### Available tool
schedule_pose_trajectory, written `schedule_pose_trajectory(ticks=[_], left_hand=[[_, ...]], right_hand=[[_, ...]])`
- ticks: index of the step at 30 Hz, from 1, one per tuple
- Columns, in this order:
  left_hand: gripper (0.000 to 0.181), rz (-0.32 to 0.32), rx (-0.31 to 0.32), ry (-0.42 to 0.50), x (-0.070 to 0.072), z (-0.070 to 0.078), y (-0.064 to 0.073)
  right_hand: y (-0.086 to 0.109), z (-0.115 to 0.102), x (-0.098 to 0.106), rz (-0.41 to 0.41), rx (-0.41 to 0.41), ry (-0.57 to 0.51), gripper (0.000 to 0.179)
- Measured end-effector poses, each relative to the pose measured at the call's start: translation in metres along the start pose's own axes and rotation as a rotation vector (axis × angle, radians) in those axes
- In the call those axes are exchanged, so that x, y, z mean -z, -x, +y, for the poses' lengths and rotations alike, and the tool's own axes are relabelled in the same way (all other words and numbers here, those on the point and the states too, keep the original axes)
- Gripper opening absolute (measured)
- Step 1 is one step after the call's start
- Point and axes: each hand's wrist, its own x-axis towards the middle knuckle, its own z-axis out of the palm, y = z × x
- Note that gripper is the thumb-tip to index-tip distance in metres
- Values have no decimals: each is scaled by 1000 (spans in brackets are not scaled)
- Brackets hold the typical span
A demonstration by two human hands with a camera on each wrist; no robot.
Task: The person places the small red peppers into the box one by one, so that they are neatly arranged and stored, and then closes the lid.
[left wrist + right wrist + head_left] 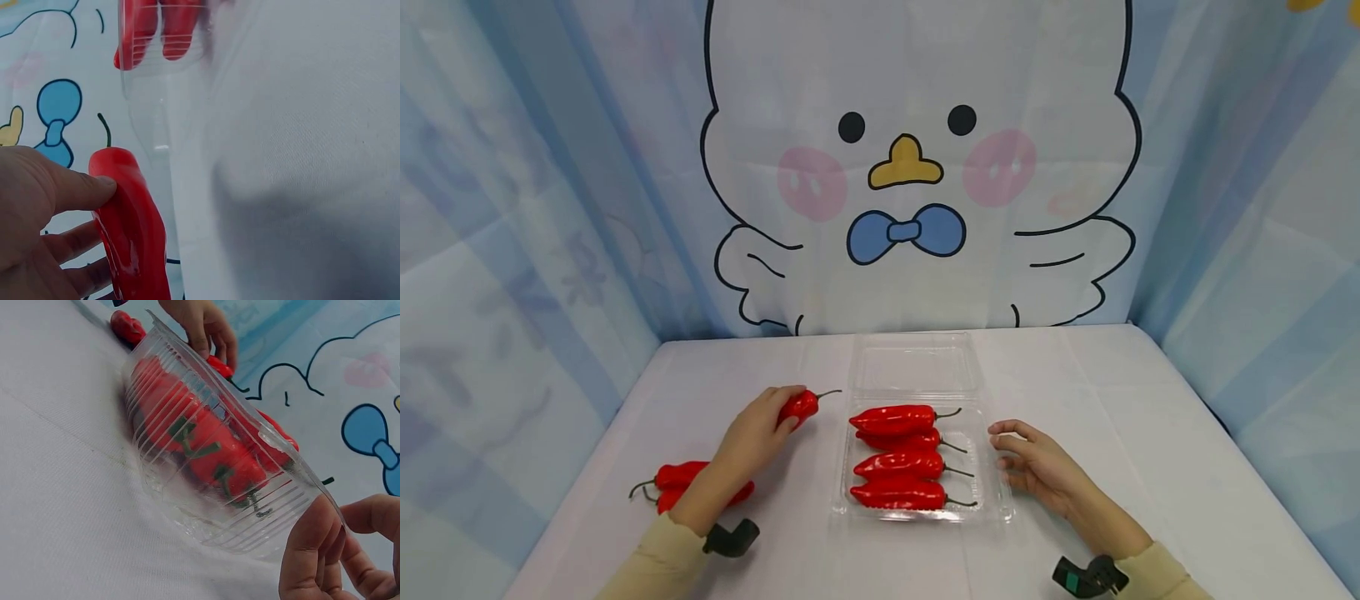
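My left hand [763, 425] grips a red chili pepper [799, 407] left of the clear plastic box [880, 516]. In the left wrist view the thumb lies across the upper end of this pepper [132, 219], near its green stem. Several red peppers [898, 465] lie side by side in the box, stems to the right. At the box's right edge is my right hand [1037, 462]. The right wrist view shows its thumb and fingers [310, 550] on either side of the rim [275, 440], pinching it.
Behind the box, its clear lid [916, 367] lies folded back toward the curtain. More red peppers [681, 476] rest on the white-covered table [1075, 375] at the left, partly hidden by the left forearm. A printed curtain [917, 75] closes off the back and sides.
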Motion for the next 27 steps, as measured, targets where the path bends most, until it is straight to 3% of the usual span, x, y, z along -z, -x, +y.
schedule_pose_trajectory(ticks=[27], left_hand=[[52,-4,-83,27,-4,29,9]], right_hand=[[1,0,-1,3,-6,-8,26]])
